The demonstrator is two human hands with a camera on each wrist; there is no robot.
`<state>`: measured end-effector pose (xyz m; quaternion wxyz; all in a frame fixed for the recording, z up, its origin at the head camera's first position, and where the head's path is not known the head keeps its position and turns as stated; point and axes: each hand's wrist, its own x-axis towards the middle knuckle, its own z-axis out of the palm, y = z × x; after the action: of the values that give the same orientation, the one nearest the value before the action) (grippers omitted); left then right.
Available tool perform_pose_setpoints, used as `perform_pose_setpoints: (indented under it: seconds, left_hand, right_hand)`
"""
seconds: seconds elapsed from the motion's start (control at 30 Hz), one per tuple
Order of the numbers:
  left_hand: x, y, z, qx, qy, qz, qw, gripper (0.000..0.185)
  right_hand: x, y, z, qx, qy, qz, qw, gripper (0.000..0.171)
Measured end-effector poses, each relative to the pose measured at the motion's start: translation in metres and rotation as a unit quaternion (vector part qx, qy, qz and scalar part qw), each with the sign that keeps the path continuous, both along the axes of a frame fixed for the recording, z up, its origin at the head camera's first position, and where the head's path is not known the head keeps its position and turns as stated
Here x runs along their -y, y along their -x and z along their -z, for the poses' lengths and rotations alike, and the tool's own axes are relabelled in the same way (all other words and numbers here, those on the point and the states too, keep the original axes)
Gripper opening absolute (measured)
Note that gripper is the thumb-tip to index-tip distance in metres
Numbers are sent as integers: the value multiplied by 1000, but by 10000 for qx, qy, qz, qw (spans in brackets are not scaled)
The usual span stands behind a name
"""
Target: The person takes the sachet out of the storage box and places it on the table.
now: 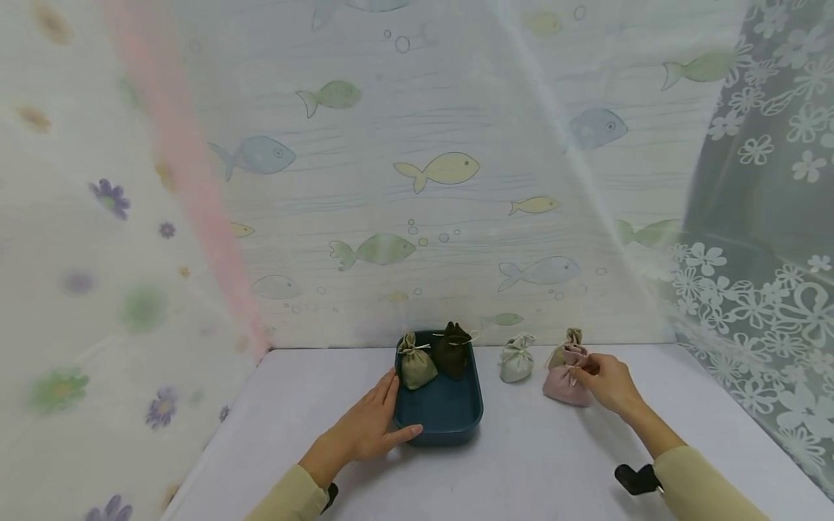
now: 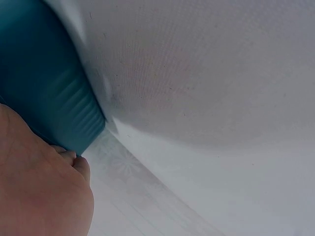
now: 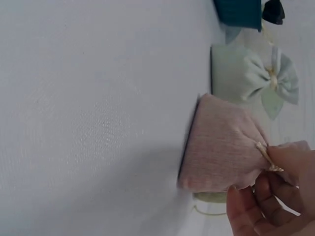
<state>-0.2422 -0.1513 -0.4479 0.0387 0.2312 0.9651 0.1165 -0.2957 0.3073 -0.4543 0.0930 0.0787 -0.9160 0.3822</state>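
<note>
My right hand pinches a pink drawstring pouch at its tied neck; in the right wrist view the thumb and fingers close on the pouch near its cord. Along the left side of a dark blue tray lies my left hand, fingers straight and thumb over the near rim. Inside the tray are an olive-green pouch and a dark brown pouch. A pale grey-green pouch stands between the tray and the pink one. Behind the pink pouch, a tan pouch is partly hidden.
A white-covered table carries everything. Right behind it hangs a curtain printed with fish, with a flowered curtain at the left and a lace-patterned sheer at the right.
</note>
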Motion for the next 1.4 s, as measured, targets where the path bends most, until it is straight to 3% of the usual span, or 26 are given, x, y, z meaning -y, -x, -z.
perform_pose_setpoints:
  seconds: [0.3,0.67,1.03,1.4]
  left_hand:
    - [0,1,4,-90,-51,34,9999,111]
    - [1,1,6,-23,-31,8,10000,112]
    - [-1,0,1,-65,-91,88,9999,110]
    - [-1,0,0,5,-64,-42,10000,109]
  right_hand:
    - [-1,5,6,114,22,102,9999,23]
    - [-3,-6,5,115,-19,204,9997,41]
    - [-9,-20,3,-70,-189,201,9996,37]
    - [-7,-29,8,-295,-210,36,9993,28]
